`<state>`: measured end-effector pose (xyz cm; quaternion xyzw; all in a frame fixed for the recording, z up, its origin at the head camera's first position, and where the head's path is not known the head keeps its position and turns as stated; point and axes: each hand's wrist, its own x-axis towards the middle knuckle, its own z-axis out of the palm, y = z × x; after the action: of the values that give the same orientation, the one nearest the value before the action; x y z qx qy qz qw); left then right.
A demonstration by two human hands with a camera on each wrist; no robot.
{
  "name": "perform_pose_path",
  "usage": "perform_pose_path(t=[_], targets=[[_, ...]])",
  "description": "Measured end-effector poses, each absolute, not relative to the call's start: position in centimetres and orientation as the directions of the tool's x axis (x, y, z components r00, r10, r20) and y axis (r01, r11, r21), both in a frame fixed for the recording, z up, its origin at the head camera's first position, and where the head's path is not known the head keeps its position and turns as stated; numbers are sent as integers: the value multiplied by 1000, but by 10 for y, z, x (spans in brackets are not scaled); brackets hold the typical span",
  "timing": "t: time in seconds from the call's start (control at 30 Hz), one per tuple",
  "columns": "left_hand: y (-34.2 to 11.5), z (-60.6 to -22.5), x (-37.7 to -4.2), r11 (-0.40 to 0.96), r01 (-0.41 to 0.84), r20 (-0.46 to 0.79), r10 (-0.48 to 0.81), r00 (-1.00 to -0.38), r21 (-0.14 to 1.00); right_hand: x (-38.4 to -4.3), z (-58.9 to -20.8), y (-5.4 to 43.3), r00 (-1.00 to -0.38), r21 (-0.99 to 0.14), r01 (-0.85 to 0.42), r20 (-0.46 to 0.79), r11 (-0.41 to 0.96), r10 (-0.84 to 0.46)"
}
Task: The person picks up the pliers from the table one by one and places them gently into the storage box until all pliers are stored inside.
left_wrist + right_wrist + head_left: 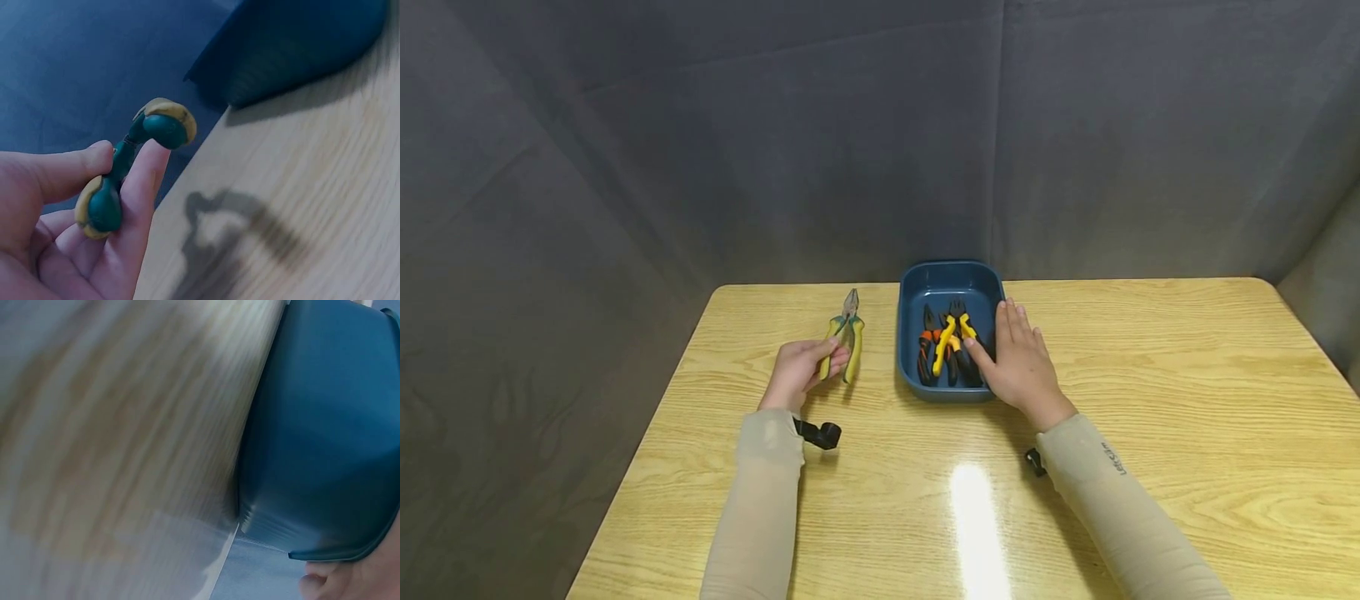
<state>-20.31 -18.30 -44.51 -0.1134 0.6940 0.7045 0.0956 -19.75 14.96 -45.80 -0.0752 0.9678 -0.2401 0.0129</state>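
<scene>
My left hand pinches a pair of pliers by one handle, left of a blue bin, with the metal jaws pointing away from me. In the left wrist view the pliers show green and yellow handle ends, thumb on one side and fingers on the other; their shadow falls on the table. My right hand lies along the right side of the blue bin, fingers straight and thumb over the rim. Inside the bin are several pliers, among them a yellow-and-black pair and an orange-and-black pair.
The bin stands near the back edge of a wooden table. Behind the table hangs a grey cloth. Both forearms wear light sleeves, each with a small black wrist camera.
</scene>
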Motion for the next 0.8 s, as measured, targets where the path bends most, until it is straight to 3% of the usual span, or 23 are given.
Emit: perform_pose_path(t=[0.8], targets=[[-142, -428, -206, -98, -245, -244, 15, -970, 965, -198, -459, 154, -990, -460, -133, 12, 878, -143]])
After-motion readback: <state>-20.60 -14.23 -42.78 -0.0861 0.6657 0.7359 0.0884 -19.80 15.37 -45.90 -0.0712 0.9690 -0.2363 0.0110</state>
